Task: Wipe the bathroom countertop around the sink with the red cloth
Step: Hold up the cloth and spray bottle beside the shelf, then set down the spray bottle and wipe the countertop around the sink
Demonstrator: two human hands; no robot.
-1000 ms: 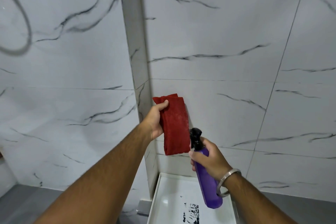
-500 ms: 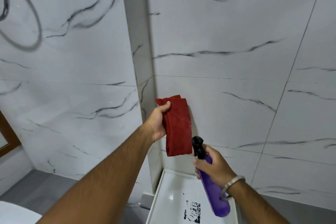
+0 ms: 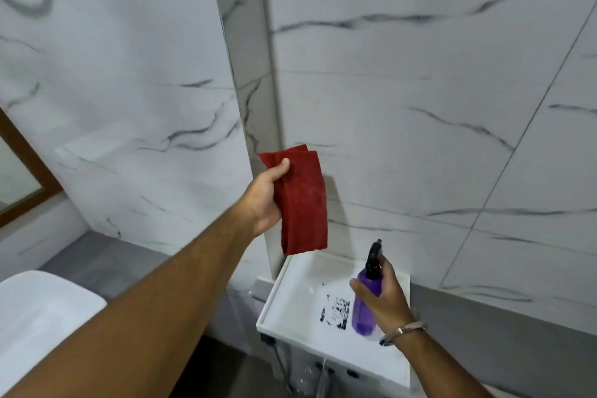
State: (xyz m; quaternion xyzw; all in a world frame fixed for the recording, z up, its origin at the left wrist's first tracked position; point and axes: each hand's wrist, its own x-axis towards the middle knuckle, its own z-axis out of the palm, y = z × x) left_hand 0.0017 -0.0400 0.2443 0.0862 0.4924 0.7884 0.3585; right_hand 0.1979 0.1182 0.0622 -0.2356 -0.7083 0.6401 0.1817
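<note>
A folded red cloth [image 3: 305,200] hangs from my left hand [image 3: 265,197], which grips its top edge in front of the marble wall corner. Lower right, my right hand [image 3: 384,300] is closed around a purple spray bottle [image 3: 365,304] with a black nozzle, held over a white tray-like surface [image 3: 290,287]. The rounded white edge of a sink [image 3: 42,317] shows at the bottom left. No countertop around it is clearly in view.
White marble-veined tile walls meet at a corner [image 3: 252,90] straight ahead. A wood-framed mirror [image 3: 29,178] is at the left edge. Grey floor [image 3: 504,355] lies below. The white surface carries a black printed mark [image 3: 336,310], with metal fittings [image 3: 310,375] beneath it.
The view has tilted down and left, bringing the sink edge and mirror into sight. My right hand has lowered the spray bottle toward the white surface. The left hand still holds the cloth up.
</note>
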